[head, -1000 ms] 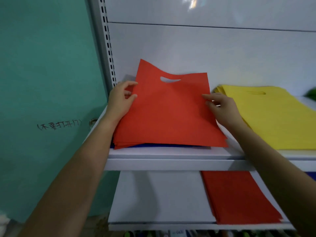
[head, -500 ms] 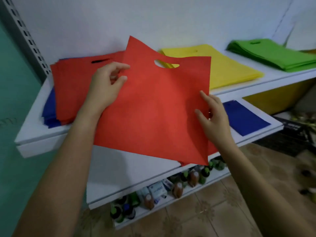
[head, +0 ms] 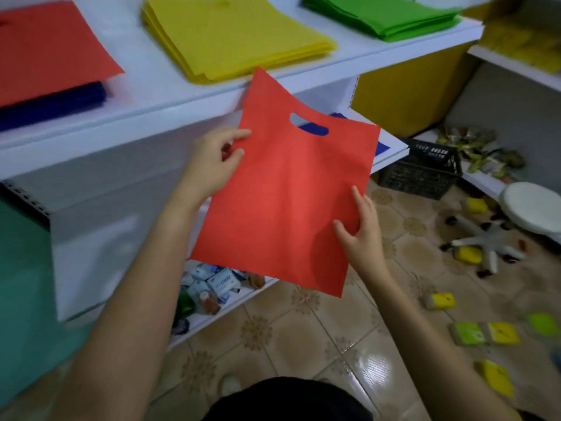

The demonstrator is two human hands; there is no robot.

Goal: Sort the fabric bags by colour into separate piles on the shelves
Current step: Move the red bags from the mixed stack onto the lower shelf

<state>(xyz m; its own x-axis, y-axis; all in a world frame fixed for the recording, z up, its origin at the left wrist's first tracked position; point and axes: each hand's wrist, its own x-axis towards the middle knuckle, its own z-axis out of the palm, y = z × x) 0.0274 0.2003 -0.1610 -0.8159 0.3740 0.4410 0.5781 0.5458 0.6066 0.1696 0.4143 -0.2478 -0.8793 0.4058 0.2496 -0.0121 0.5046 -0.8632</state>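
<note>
Right, the left hand (head: pixel 212 165) pinches the left edge of a red fabric bag (head: pixel 288 205) between thumb and forefinger, just below the top corner on that side. The right hand (head: pixel 361 235) grips the opposite edge lower down, its thumb pressed on the front face and a finger lying up along the border; how the remaining fingers sit behind the cloth, I cannot tell. Between the two hands the bag hangs flat and tilted in the air, clear of the shelving, one top corner peaked up in front of the lip of the upper shelf (head: pixel 158 86). Its oval handle cut-out (head: pixel 308 124) shows a scrap of blue through it. Moving out, a blue bag (head: pixel 383 146) on the lower shelf pokes past the red bag's right side. Up on that upper shelf, four colours are on show: a red pile (head: pixel 45 50) at the left lying on top of a blue pile (head: pixel 57 101), then a thick yellow pile (head: pixel 233 34) well apart from it, and a green pile (head: pixel 382 13) further right. Below the held bag, small boxes and bottles (head: pixel 212 287) crowd the bottom shelf. Over to the right a black plastic crate (head: pixel 422 171) stands on the tiled floor (head: pixel 303 344) just beside the shelf end, with a large yellow box (head: pixel 406 89) behind it. Further right lies a white swivel stool (head: pixel 531 208), tipped on its side, and yellow packets (head: pixel 440 300) are scattered across the tiles.
</note>
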